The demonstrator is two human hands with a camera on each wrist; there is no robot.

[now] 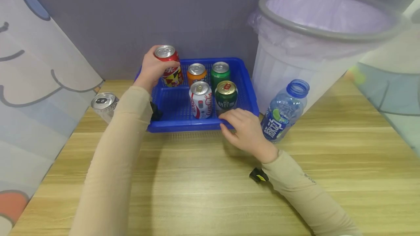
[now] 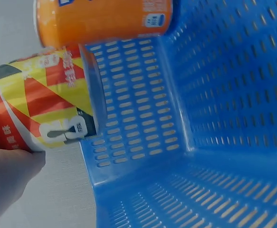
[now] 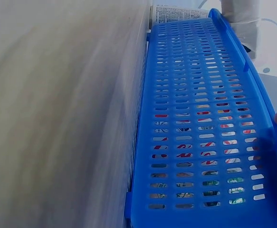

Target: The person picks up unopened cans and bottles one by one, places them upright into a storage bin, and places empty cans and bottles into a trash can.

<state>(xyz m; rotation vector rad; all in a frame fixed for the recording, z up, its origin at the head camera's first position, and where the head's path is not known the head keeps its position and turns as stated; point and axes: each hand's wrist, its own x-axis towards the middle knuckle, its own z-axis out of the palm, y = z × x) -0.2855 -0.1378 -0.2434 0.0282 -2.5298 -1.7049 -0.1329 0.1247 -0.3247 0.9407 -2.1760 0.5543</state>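
Observation:
My left hand [image 1: 152, 69] grips a red and yellow soda can [image 1: 172, 78] upright at the back left corner of a blue plastic basket [image 1: 187, 126]. In the left wrist view the can's base is near the perforated wall; whether it touches the floor I cannot tell. Beside it stands an orange can [image 1: 197, 73]. A green can [image 1: 220, 73], a white Coca-Cola can [image 1: 201, 101] and a dark green can [image 1: 226, 97] also stand in the basket. My right hand [image 1: 245, 131] holds the basket's front rim near its right corner, fingers over the edge.
A blue plastic bottle [image 1: 283, 112] without a cap stands right of the basket. Behind it is a white, lined trash bin [image 1: 282, 65]. A silvery can [image 1: 104, 105] stands left of the basket, partly behind my left sleeve. A grey wall [image 1: 197, 17] rises behind.

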